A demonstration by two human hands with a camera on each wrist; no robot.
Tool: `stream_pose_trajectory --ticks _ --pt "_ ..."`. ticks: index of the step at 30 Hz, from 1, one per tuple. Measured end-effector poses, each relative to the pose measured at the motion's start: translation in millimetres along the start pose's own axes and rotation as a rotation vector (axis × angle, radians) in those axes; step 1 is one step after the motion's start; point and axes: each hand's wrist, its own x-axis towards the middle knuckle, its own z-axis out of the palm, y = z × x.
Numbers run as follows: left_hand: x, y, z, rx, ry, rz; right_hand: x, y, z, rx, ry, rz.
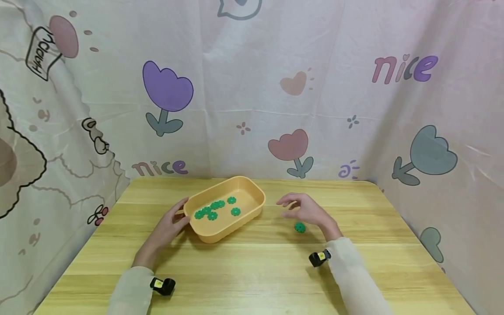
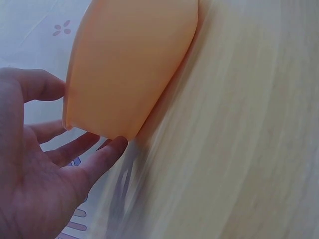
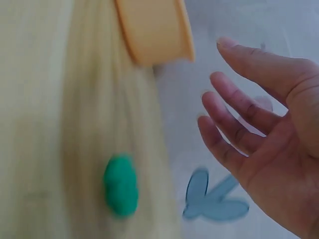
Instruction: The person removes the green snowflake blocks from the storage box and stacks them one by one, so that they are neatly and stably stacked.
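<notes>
A yellow-orange plastic tray (image 1: 232, 228) stands at an angle on the table, several green notched discs (image 1: 212, 215) lying flat inside it. At its left end my left hand (image 1: 169, 225) holds the tray, thumb and fingers bent about the end wall. The left wrist view shows fingertips touching that wall (image 2: 129, 64) at the rim and lower corner. Right of the tray, my right hand (image 1: 307, 210) hovers over the table with loosely bent, parted fingers and nothing in them. One green disc (image 1: 300, 227) lies below it, blurred as a green piece (image 3: 121, 185) in the right wrist view.
The wooden table (image 1: 244, 275) runs back to a printed cloth (image 1: 236, 87) that hangs behind it and along both sides. Black wrist cameras sit on both sleeves, the left camera (image 1: 163, 286) and the right camera (image 1: 319, 258) close above the table.
</notes>
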Motion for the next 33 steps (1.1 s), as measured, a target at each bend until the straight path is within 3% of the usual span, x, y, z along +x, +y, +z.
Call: stream_pose_trajectory --ticks 16,25,33 --pt "-1.4 2.5 -1.2 -0.004 0.002 -0.009 86.1 -43 46 -0.032 -0.076 -0.061" --pt "-1.5 2.8 -1.2 -0.008 0.002 0.014 116.5 -41 69 -0.090 -0.243 -0.071" --pt "0.4 -1.4 -1.7 -0.002 0.014 0.002 133.0 -40 85 -0.171 -0.341 0.006"
